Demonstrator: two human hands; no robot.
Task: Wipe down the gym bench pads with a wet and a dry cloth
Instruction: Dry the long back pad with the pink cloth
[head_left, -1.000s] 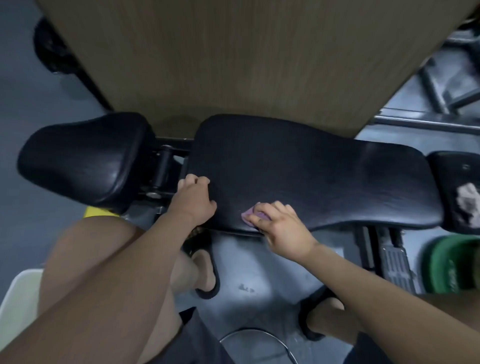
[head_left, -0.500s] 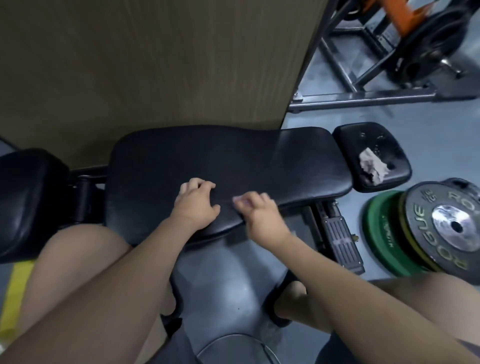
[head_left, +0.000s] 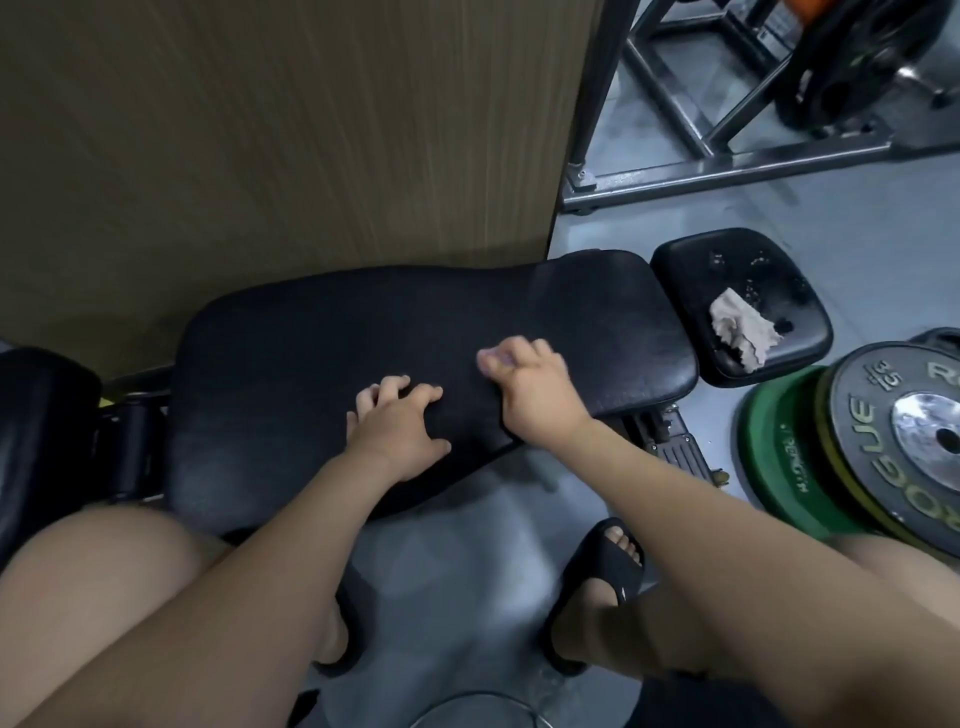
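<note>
The right hand (head_left: 530, 387), curled over a barely visible pink cloth (head_left: 488, 358), has slid away from the open, bracing left hand (head_left: 397, 428) along the long pad (head_left: 311, 364), so wiping advances toward the beige cloth (head_left: 743, 330).

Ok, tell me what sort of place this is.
Almost certainly a gym's weight area: a black padded bench, Rogue weight plates stacked on the floor beside it, and a steel rack frame with a loaded plate behind.

Your left hand (head_left: 400, 431) and right hand (head_left: 535, 384) sit on the long bench pad (head_left: 415, 322); right of it, the small pad (head_left: 691, 275) carries a cloth (head_left: 743, 327), weight plates (head_left: 878, 436) beside.
</note>
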